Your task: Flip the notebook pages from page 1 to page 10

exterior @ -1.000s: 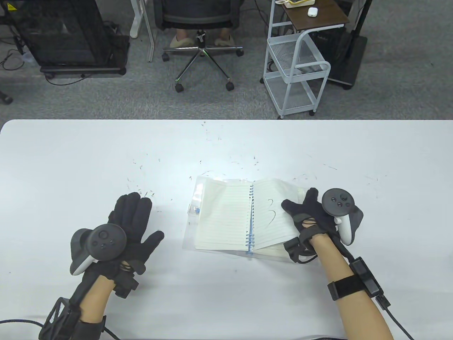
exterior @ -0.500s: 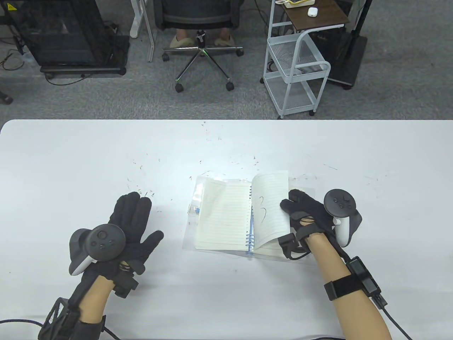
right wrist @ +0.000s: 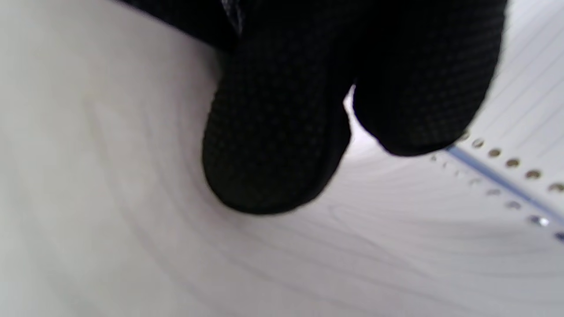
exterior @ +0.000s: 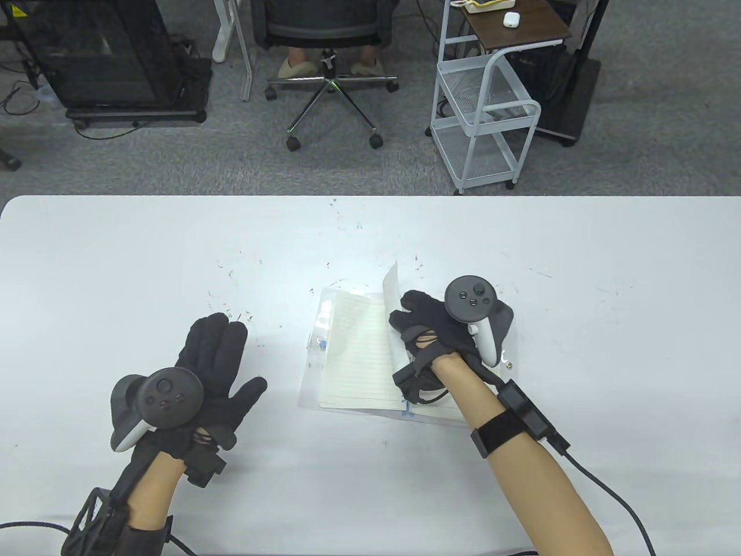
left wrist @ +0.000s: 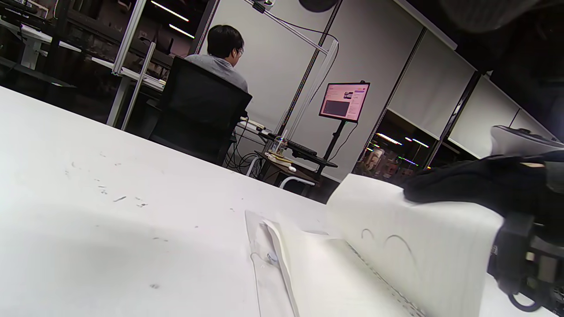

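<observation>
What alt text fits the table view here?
A gloved right hand lifts a notebook page upright over the open spiral notebook on a white table. The left hand rests flat on the table, left of the notebook.

Left hand [exterior: 217, 370] flat, fingers spread; right hand [exterior: 431, 336] raised, fingers curled.

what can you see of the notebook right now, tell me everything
The notebook lies open on the white table, on a clear plastic cover or sleeve. It is spiral-bound with a blue coil and has lined cream pages. One page stands nearly upright over the spine, mid-turn, with the right hand against it. The left page lies flat. The left hand rests on the table, apart from it.
</observation>
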Tool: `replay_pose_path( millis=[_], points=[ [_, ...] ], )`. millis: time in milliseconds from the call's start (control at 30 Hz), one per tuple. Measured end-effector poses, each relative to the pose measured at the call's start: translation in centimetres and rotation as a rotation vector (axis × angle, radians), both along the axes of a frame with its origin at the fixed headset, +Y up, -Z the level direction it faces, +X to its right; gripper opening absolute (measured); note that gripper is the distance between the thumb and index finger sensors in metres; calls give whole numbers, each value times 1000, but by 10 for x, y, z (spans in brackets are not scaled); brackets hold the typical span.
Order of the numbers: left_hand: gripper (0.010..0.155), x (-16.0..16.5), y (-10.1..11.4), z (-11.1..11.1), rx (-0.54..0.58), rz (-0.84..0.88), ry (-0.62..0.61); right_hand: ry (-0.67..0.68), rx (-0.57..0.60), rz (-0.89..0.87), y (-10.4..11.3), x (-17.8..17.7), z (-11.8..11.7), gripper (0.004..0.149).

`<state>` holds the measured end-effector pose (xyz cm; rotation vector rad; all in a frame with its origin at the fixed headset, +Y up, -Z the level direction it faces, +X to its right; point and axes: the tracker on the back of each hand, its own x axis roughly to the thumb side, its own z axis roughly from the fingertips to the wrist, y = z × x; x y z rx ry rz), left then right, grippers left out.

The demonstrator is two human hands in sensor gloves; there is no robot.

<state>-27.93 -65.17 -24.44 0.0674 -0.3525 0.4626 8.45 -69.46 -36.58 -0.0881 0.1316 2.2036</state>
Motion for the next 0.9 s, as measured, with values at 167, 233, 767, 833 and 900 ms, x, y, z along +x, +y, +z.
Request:
replay_pose_path(
  millis=[167, 233, 767, 833, 900],
  points=[
    [88, 0, 1, 0, 7, 5, -4, 41, -55, 82, -13, -34, -12, 58],
    [88, 0, 1, 0, 8, 5, -6, 59, -73, 114, -19, -44, -15, 58],
    [88, 2, 0, 0, -8, -8, -13, 148, -189, 277, -63, -86, -28, 60],
    [88, 2, -1, 0, -10, -9, -13, 151, -189, 260, -64, -86, -27, 60],
    [88, 2, -1, 0, -12, -10, -12, 166, -187, 231, -64, -84, -27, 62]
  ],
)
